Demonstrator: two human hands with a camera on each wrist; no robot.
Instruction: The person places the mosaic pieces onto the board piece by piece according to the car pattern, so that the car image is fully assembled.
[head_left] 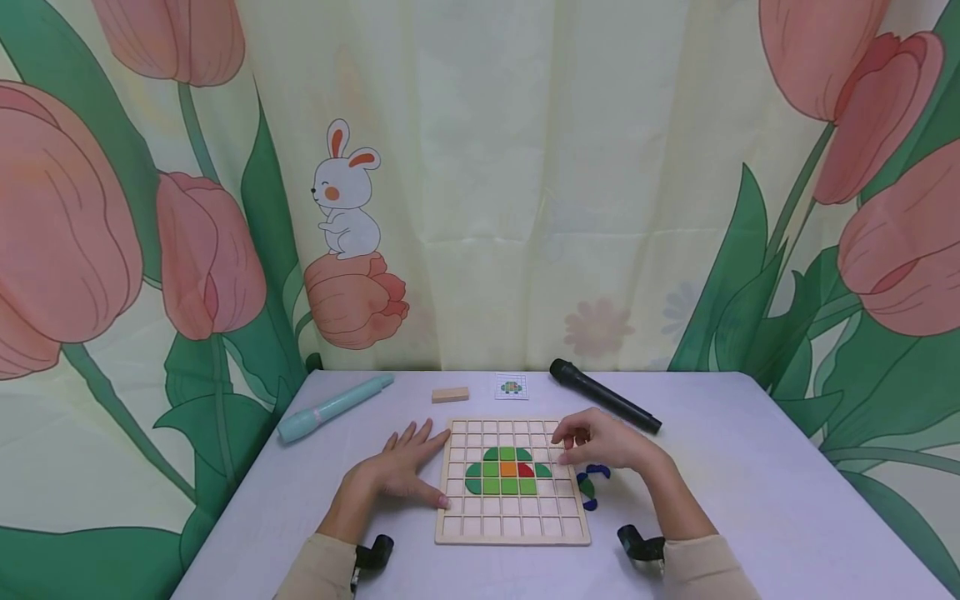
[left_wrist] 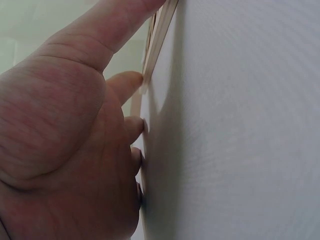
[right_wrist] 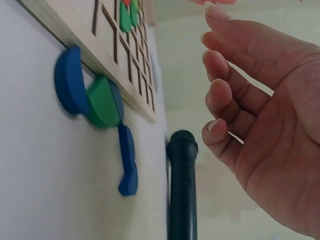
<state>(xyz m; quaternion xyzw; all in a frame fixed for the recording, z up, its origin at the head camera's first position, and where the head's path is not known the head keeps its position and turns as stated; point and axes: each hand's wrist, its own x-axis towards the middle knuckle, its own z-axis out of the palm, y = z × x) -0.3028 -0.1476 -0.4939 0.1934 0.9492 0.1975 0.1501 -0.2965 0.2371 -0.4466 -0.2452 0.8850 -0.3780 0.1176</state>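
Observation:
A wooden grid board [head_left: 513, 539] lies on the white table with a shape of several green tiles [head_left: 491, 485], an orange tile [head_left: 508, 469] and a red tile [head_left: 525, 471] set in its squares. Fingers spread, my left hand [head_left: 401, 468] rests at the board's left side, thumb and index finger at the edge. Over the right edge hovers my right hand [head_left: 600, 440], its fingers loosely bent; nothing shows between them in the right wrist view. Below it, beside the board, lie several loose blue pieces [right_wrist: 70, 82] and a green piece [right_wrist: 101, 103].
Toward the back stand out a teal tube-shaped object [head_left: 335, 408] on the left, a small wooden block [head_left: 450, 395], a pattern card [head_left: 512, 386] and a black microphone [head_left: 606, 396] lying aslant at the right. A printed curtain [head_left: 480, 183] hangs behind the table.

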